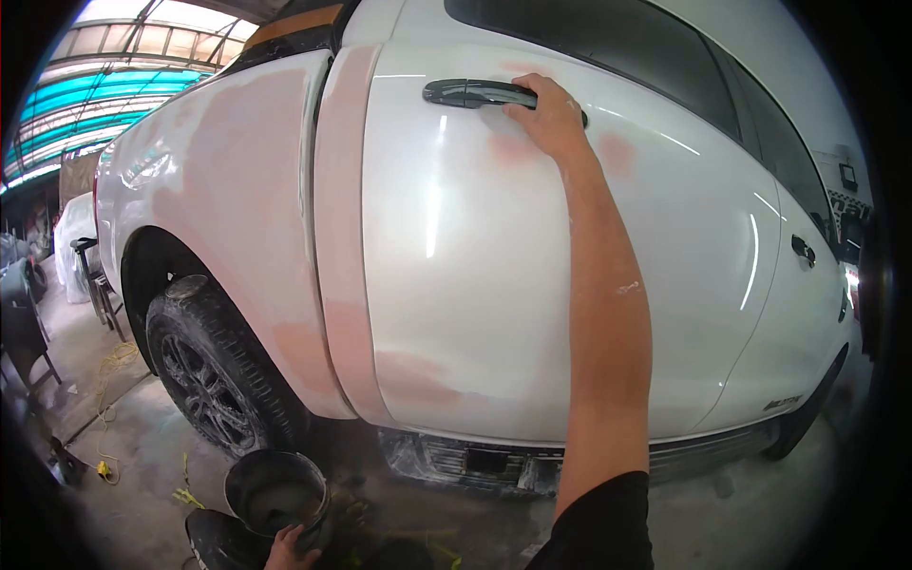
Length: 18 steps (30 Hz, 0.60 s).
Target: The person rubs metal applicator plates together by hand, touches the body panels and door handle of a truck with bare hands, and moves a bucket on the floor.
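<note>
My right hand (549, 116) reaches up to the black door handle (465, 92) on the rear door of a white pickup truck. Its fingers curl over the handle's right end, with the thumb below. Dull pinkish patches mark the white door (475, 237) around the handle and near its lower left corner. Low down, my left hand (290, 551) is at the near rim of a dark bucket (249, 465), its fingers closed on the edge. Greyish liquid seems to lie in the bucket. The bottom of the frame cuts off part of this hand.
Left of the door, the bed panel (237, 161) is largely dull pink, above a dusty rear wheel (209, 366). A side step (475, 461) runs under the door. A yellow cord (106, 399) lies on the floor beside dark stands (95, 275).
</note>
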{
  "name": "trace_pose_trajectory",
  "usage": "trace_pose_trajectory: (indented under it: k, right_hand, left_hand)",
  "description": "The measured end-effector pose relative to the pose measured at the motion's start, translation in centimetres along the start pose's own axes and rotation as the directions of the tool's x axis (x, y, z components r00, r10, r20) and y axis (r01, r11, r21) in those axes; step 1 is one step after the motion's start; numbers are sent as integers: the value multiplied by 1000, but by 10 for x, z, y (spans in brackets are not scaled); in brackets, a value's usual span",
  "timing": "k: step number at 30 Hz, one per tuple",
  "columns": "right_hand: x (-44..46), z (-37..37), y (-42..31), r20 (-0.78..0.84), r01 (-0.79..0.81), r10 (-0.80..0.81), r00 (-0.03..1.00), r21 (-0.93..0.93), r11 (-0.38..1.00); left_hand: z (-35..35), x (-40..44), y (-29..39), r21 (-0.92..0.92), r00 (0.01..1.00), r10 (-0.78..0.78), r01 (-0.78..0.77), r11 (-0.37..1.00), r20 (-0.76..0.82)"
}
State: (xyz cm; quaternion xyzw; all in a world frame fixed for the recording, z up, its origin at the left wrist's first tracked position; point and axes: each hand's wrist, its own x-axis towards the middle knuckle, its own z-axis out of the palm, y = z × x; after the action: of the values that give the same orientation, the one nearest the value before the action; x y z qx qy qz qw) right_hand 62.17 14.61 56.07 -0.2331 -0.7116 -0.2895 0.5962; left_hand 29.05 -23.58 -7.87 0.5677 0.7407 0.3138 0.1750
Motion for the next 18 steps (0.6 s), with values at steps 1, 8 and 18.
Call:
trace_pose_trajectory:
  k: [1, 8, 18]
  right_hand:
    - [-2, -1, 1, 0, 5, -5, 1000, 0, 1000]
    - [-5, -6, -5, -12, 43, -43, 999, -17, 999]
    - [-25, 12, -14, -121, 69, -101, 988, -250, 966]
  left_hand:
    - [-5, 0, 5, 11, 1000, 21, -21, 1000, 13]
    - [-24, 8, 29, -66, 998, 62, -61, 996, 10]
    - [-22, 13, 18, -79, 982, -66, 81, 994, 175]
